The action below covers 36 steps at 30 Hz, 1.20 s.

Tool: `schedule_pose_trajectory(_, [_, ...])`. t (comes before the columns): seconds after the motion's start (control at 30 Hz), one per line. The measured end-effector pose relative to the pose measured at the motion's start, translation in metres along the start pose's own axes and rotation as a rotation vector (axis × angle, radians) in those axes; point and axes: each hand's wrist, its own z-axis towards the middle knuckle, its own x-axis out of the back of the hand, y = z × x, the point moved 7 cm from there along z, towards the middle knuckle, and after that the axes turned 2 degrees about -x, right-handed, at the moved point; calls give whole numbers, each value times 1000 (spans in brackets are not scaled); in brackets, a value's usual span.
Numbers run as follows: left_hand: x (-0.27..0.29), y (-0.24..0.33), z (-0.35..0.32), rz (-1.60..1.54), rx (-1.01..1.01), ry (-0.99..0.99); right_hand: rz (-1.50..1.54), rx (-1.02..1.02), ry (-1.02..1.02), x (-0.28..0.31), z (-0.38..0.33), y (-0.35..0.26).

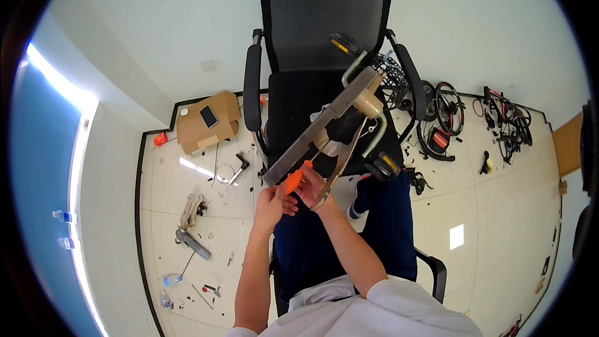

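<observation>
An orange-handled screwdriver (292, 182) is held between my two hands, its thin shaft pointing up and away toward a bicycle frame section (318, 126). My left hand (272, 207) is closed around the lower end of the handle. My right hand (310, 188) grips near the handle's upper end, beside a curved tan frame tube. The frame section lies slanted across the black chair seat (290, 103). It carries a bottom bracket shell (369, 105), bent crank arms, and two pedals, one at the top (344, 42) and one at the right (382, 166). The screwdriver's tip is hard to make out.
To the left, a cardboard box (215, 115) carries a phone (208, 116). Metal parts (193, 243), bottles (173, 280) and small hardware lie scattered on the floor. Bicycle wheels (448, 109) and another dismantled bike (508, 125) rest by the right wall.
</observation>
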Motion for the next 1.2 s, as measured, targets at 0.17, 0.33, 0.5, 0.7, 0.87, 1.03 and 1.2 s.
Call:
schedule_pose_trajectory(0.17, [-7,4,-1,-13,41,-33,-23,-71,-38,0,-4,-5])
schedule_pose_trajectory(0.33, [0,15,-2,177,-322,133,-43,-53,-72,-8,-11,-7])
schedule_pose_trajectory(0.5, [3,7,8,150,-290,157,-116,-51,-67,-4,-9,-6])
schedule_pose_trajectory(0.7, [3,21,3,-128,-113,85,-23,5,-99,1,-1,-5])
schedule_pose_trajectory(0.87, [10,7,4,-22,-5,57,67,24,-169,-10,-10,-5])
schedule_pose_trajectory(1.03, [4,0,10,29,-12,19,69,43,-184,-11,-9,-7])
schedule_pose_trajectory(1.2, [6,6,10,-24,-177,103,49,38,-164,-12,-12,-10])
